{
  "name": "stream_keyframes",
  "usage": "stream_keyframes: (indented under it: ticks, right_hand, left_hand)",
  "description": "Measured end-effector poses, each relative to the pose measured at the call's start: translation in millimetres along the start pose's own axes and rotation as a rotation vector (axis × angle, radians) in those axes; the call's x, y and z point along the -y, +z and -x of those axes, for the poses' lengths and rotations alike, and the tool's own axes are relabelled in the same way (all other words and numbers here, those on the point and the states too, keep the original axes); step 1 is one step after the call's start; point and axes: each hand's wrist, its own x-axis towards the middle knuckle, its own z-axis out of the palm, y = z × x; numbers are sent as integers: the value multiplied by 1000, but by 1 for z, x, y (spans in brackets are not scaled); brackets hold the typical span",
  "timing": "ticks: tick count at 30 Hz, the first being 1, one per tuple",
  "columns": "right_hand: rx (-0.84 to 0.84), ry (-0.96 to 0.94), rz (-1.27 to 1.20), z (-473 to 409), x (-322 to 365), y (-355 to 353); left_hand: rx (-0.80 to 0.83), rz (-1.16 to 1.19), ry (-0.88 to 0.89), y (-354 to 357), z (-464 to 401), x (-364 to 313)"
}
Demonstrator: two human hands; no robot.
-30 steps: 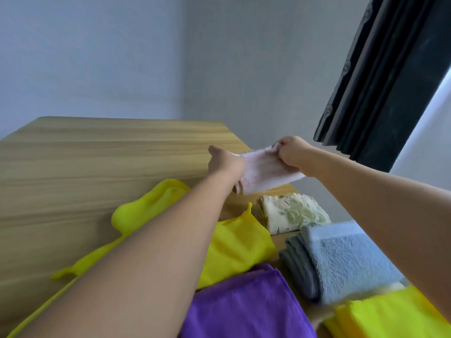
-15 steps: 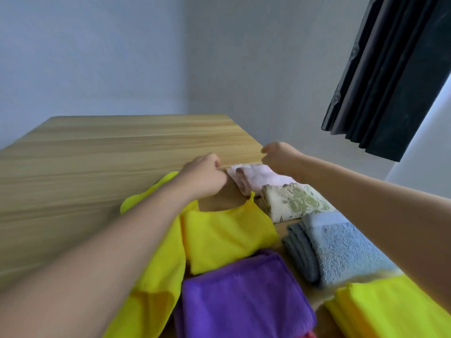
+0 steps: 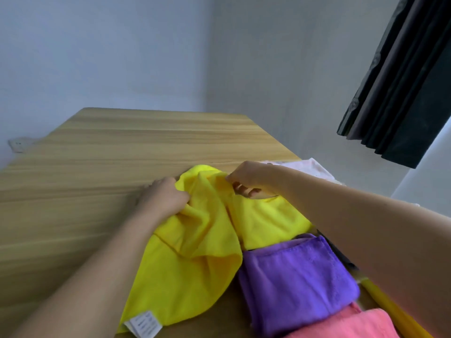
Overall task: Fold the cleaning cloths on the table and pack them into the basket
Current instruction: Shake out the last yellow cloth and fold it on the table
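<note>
Left hand [image 3: 164,196] grips a bunched fold of the loose yellow cloth [image 3: 192,242], fingers curled into the fabric at the cloth's far left edge, knuckles up, hand resting low on the wooden table [image 3: 102,167]. Right hand [image 3: 246,178] pinches the same cloth's far edge just right of the raised hump, thumb and forefinger closed on the fabric, other fingers curled underneath. Hands are near each other, with the cloth's top hump between them. The yellow cloth is unfolded and crumpled, draped from the hands toward the near table edge, with a white care label [image 3: 142,323] at its near corner. Just right of it, touching, lies a folded yellow cloth [image 3: 266,220], partly under the right wrist. In front of that sits a folded purple cloth [image 3: 295,281], its left edge overlapped slightly by the loose yellow one. A folded pink cloth [image 3: 346,324] lies nearest the camera at bottom right, touching the purple one. Another yellow item [image 3: 390,313] shows as a strip under the right forearm, mostly hidden. A pale pink-white cloth [image 3: 314,167] lies beyond the right hand at the table's far right edge. No basket in view. Grey wall behind, dark curtain [image 3: 402,81] upper right, wall socket [image 3: 18,145] at far left.
</note>
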Motion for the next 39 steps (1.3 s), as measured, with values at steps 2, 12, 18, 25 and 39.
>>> stream_keyframes:
  ticks: [2, 12, 18, 25, 39]
  right_hand:
    - [-39, 15, 34, -8, 4, 8]
    - [-146, -193, 21, -20, 38, 21]
    - [-298, -425, 0, 20, 78, -19]
    - [-346, -611, -101, 111, 120, -66]
    - [-789, -412, 301, 321, 104, -162]
  left_hand:
    - [39, 225, 12, -6, -4, 2]
    - [97, 1011, -21, -61, -11, 21]
    - [356, 894, 90, -84, 11, 23]
    - [171, 852, 231, -154, 74, -5]
    - [398, 846, 412, -263, 297, -107]
